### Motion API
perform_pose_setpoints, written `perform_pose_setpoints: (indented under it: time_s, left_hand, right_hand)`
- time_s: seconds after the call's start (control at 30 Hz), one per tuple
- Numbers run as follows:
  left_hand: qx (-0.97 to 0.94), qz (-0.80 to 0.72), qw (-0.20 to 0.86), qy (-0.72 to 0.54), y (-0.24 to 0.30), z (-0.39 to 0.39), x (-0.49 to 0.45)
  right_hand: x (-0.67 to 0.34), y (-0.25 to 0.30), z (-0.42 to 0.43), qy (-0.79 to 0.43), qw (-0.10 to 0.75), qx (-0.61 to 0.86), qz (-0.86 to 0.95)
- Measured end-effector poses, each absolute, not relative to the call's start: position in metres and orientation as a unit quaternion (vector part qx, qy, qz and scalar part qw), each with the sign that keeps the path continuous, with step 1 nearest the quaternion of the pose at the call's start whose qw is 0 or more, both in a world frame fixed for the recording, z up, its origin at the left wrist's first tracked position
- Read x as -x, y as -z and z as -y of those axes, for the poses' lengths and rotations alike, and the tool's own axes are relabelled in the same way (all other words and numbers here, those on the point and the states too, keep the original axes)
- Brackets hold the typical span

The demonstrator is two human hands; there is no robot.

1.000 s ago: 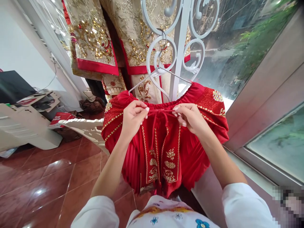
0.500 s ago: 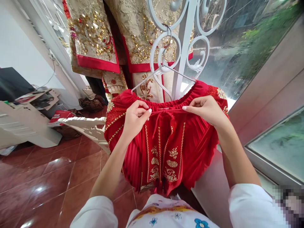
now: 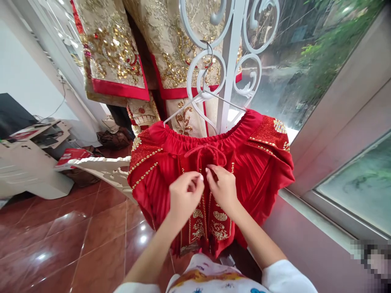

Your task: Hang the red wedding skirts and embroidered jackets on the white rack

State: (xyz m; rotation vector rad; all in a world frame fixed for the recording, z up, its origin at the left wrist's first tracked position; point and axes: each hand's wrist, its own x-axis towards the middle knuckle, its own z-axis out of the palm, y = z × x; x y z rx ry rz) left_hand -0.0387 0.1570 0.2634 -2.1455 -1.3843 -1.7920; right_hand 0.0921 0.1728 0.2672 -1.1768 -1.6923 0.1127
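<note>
A red skirt (image 3: 174, 146) with a gathered elastic waistband, pleats and gold beading hangs from a thin wire hanger (image 3: 183, 110). At the middle of its waist, the red drawstring (image 3: 220, 156) is tied in a bow with two loops. Just below the bow, my left hand (image 3: 185, 197) is closed in a pinch, seemingly on one hanging end of the drawstring. My right hand (image 3: 223, 187) pinches close beside it, by the other end. The fingertips hide most of these ends. Both hands are in front of the gold-trimmed front panels.
The hanger hooks onto a white scrollwork metal stand (image 3: 227, 61). Behind hang cream garments (image 3: 171, 53) with gold sequins and red borders. A white carved panel (image 3: 104, 173) stands at left, a glass window (image 3: 305, 61) at right. Below is a red tiled floor (image 3: 100, 232).
Both hands have let go of the spread bow loops, then moved down and inward to its hanging ends. The loops now droop free. The view has shifted slightly.
</note>
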Motion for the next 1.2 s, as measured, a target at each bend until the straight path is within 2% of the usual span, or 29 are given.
perform_pose_setpoints:
  time_s: [0.1,0.2,0.33,0.57,0.77,0.87,1.03,1.2]
  left_hand:
    - [0.695,0.521,-0.089,0.488,-0.228,-0.16,0.015]
    - [0.672,0.577,-0.128,0.446,-0.216,-0.171,0.007]
    - [0.66,0.603,-0.087,0.44,-0.222,-0.185,0.012]
    - [0.657,0.585,-0.024,0.475,-0.222,-0.196,0.012]
    - [0.626,0.638,-0.019,0.448,-0.239,-0.217,0.006]
    - [0.627,0.602,-0.083,0.487,-0.242,-0.221,0.009]
    - [0.595,0.457,-0.29,0.594,-0.236,-0.212,0.016]
    - [0.569,0.431,-0.348,0.607,-0.231,-0.204,0.017]
  right_hand:
    - [-0.07,-0.261,-0.19,-0.031,0.442,0.613,0.654]
    - [-0.06,-0.264,-0.206,-0.017,0.416,0.646,0.64]
    - [-0.058,-0.264,-0.208,-0.022,0.461,0.621,0.634]
    - [-0.062,-0.264,-0.196,-0.099,0.55,0.572,0.6]
    - [-0.058,-0.262,-0.205,-0.074,0.531,0.584,0.609]
    - [-0.059,-0.263,-0.206,-0.075,0.52,0.593,0.611]
    - [-0.061,-0.269,-0.204,-0.079,0.501,0.609,0.61]
    - [-0.06,-0.27,-0.199,-0.129,0.509,0.599,0.604]
